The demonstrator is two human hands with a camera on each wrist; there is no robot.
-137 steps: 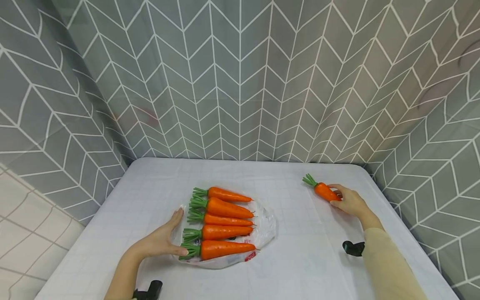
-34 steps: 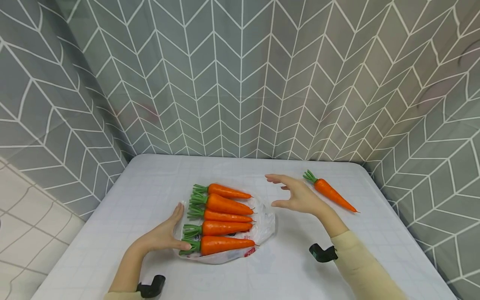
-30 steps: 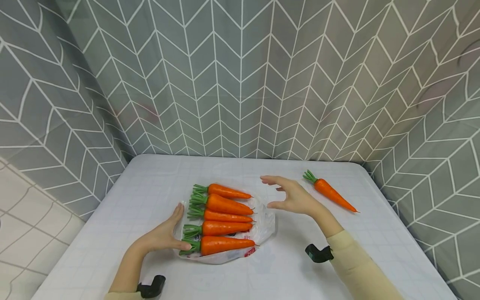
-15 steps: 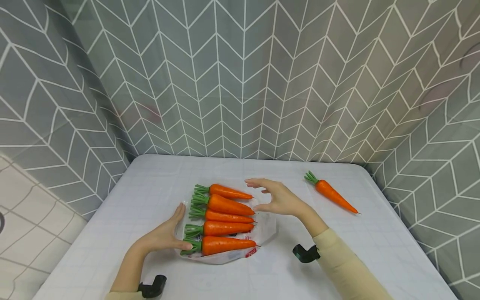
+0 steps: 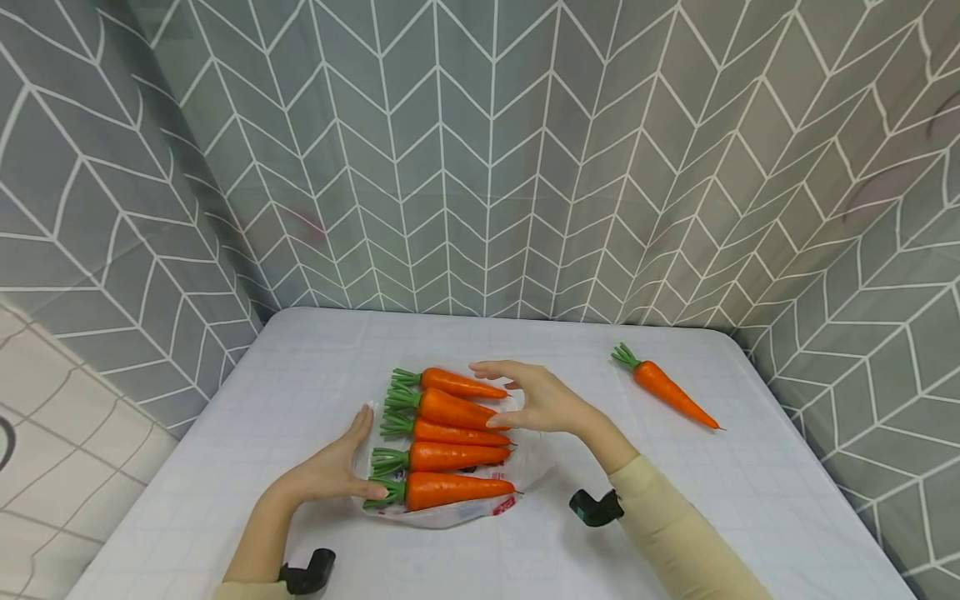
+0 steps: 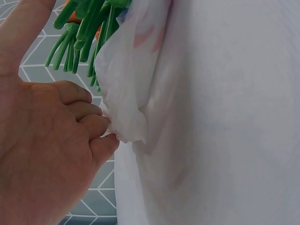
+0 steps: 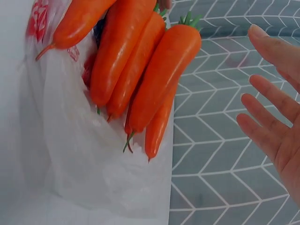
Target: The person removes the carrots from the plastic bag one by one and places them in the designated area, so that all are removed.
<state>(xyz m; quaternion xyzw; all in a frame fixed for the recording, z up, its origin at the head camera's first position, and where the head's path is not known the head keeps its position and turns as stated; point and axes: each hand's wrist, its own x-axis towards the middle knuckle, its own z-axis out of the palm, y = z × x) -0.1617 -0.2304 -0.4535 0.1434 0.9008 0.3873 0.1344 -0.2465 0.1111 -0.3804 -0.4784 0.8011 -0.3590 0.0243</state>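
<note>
Several orange carrots with green tops lie side by side on a white plastic bag (image 5: 536,462), their greens to the left. My left hand (image 5: 326,475) is at the bag's left edge, thumb spread wide over the greens of the front carrot (image 5: 453,490). In the left wrist view, its bent fingertips touch the crumpled bag edge (image 6: 124,108). My right hand (image 5: 547,400) hovers at the tips of the back carrot (image 5: 461,383) and the second carrot (image 5: 453,410), thumb and fingers apart. In the right wrist view, a gap separates these fingers from the carrots.
One more carrot (image 5: 671,392) lies alone on the right of the white table (image 5: 750,500), its greens pointing to the back left. A grey patterned curtain (image 5: 487,167) stands behind the table and along both sides. Each wrist wears a black camera.
My right hand let go of the lone carrot at the right and has moved left to the carrots on the bag. My left hand stays at the bag's left edge.
</note>
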